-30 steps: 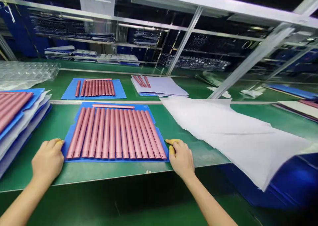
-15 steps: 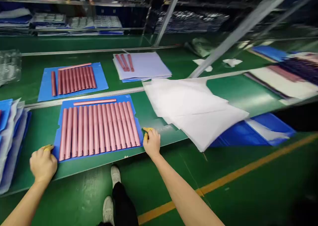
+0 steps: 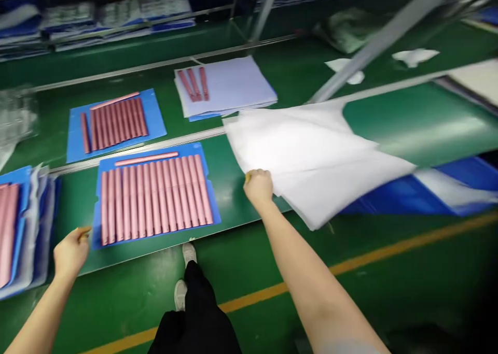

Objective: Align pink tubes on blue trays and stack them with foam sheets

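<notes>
A blue sheet lies on the green bench with a row of several pink tubes on it and one more tube crosswise at its far edge. My left hand rests at the sheet's near left corner, fingers curled, a yellow fingertip cover touching the corner. My right hand has reached the near left edge of a stack of white paper sheets; its fingers are curled at the edge, and I cannot see whether they grip a sheet.
A second blue sheet with pink tubes lies further back. Beside it is a white paper pile with three tubes. A stack of blue and white sheets sits at the left. Blue sheets hang off the bench at right. A metal post slants across.
My right hand left the blue sheet's right corner and moved right to the white paper stack. The view tilted down, showing my legs and the floor. My left hand stayed at the left corner.
</notes>
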